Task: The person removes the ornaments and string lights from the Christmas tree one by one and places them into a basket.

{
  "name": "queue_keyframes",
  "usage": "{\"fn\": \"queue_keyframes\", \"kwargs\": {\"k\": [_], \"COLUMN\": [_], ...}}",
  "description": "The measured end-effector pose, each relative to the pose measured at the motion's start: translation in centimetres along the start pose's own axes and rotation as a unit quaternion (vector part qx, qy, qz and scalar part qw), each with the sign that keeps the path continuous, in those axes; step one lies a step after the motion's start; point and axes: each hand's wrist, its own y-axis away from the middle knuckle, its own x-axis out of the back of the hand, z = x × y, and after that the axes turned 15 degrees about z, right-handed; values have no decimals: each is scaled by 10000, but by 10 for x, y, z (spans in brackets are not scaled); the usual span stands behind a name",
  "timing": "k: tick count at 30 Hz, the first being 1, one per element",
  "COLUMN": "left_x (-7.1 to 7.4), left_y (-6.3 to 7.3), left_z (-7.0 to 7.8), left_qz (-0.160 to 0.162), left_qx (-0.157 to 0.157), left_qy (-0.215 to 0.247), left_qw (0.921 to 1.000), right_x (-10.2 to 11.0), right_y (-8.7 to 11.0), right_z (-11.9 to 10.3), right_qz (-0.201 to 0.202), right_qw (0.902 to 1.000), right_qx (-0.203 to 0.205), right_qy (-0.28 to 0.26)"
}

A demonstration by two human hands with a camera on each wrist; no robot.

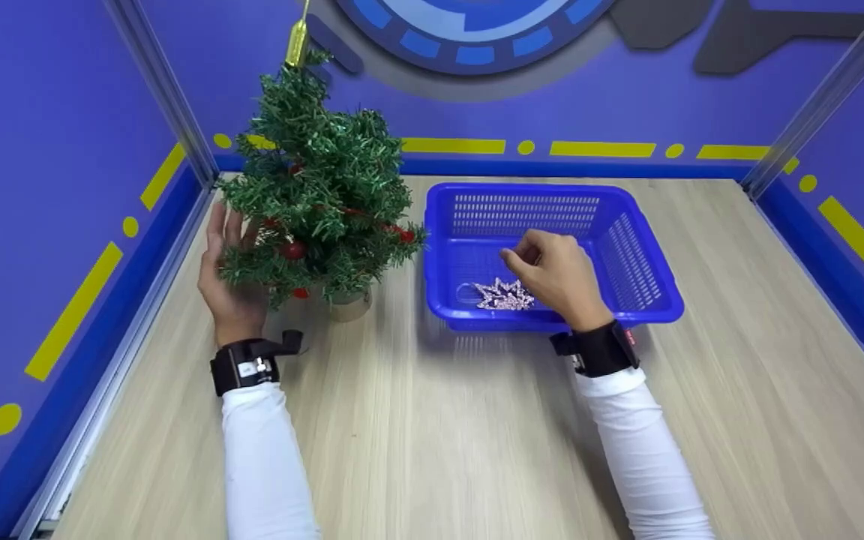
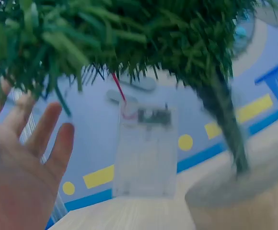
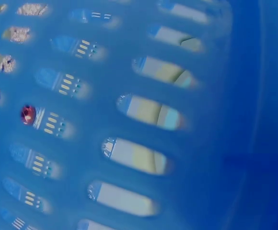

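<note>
A small green artificial Christmas tree point(image 1: 327, 172) with red balls stands at the left on a round wooden base point(image 1: 349, 307). My left hand point(image 1: 233, 277) is at its left side, fingers extended among the lower branches. In the left wrist view that hand point(image 2: 24, 139) is spread under the foliage, near a clear plastic box point(image 2: 146, 151) hanging by a red wire. Over the blue basket point(image 1: 552, 319) my right hand point(image 1: 559, 274) is bent, thumb and index finger close together; I cannot tell whether they pinch anything. Below it lies a glittery pink snowflake ornament point(image 1: 505, 295).
A gold topper point(image 1: 296, 43) rises from the tree's tip. Blue panels with yellow marks wall in the wooden table point(image 1: 417, 450) at the back and sides. The basket's slotted wall point(image 3: 201, 143) fills the right wrist view, a red spot point(image 3: 28, 114) showing through one slot.
</note>
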Motion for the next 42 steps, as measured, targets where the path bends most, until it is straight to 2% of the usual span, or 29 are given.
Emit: {"fn": "queue_keyframes", "kwargs": {"k": [3,7,9,16,19,22,24,27,31,34,36,37,39,40,42], "left_x": [-3,-3,-2,0,2,3,5,7,9,11,11,12,12,11,9], "left_y": [3,3,2,2,3,3,4,6,6,6,5,4,4,4,5], "left_z": [2,1,1,-1,0,1,2,3,4,3,3,3,2,1,0], "left_qz": [-217,-317,-292,-220,-305,-432,-445,-300,-21,118,348,514,883,1020,1191], "left_qx": [166,403,372,79,73,238,243,93,-264,-249,-289,-336,-309,-209,26], "left_qy": [751,1876,2175,2430,2686,3083,3133,2974,2472,2449,2191,1857,824,324,-476], "left_qw": [9968,9809,9749,9698,9627,9500,9483,9542,9686,9692,9746,9807,9922,9940,9917], "right_x": [0,-2,-2,-3,-3,-3,-3,-3,-3,-3,-4,-4,-4,-4,-4], "right_y": [0,1,1,2,2,2,2,2,3,3,3,3,3,3,3], "right_z": [-1,-2,-2,-2,-2,-2,-2,-2,-2,-3,-4,-4,-4,-5,-5], "right_qz": [22,19,5,10,0,2,11,13,-33,-90,-108,-103,-92,-82,-70], "right_qw": [10000,10000,9999,10000,10000,10000,10000,10000,10000,9999,9999,9999,9999,9999,9999], "right_qx": [23,51,63,37,23,36,48,41,18,23,33,35,39,40,44], "right_qy": [-33,-78,-92,-63,-63,-50,-45,-48,-63,-87,-108,-119,-122,-113,-99]}}
